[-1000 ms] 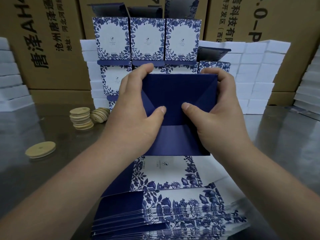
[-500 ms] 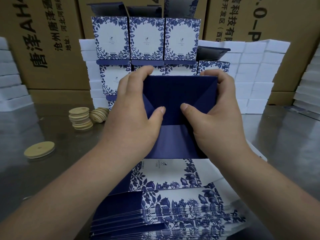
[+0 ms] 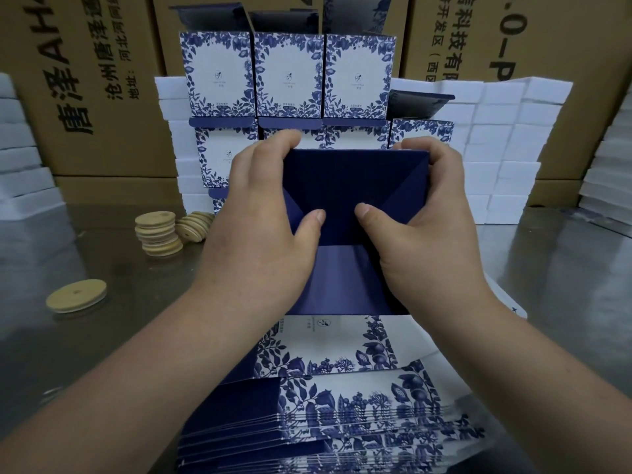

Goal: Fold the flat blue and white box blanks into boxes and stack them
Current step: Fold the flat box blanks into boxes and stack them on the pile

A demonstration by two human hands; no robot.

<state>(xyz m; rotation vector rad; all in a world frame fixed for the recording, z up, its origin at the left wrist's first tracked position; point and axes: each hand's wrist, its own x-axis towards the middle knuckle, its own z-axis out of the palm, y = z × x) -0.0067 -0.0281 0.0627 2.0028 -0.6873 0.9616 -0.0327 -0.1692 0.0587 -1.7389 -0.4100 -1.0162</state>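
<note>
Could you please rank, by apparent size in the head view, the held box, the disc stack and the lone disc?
1. held box
2. disc stack and lone disc look alike; the lone disc lies nearer the camera, so unranked.

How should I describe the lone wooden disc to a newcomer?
Start at the shiny metal table, left of the left hand. Nearer the viewer than the stack of wooden discs, one disc lies flat. It alone touches no other disc.
</note>
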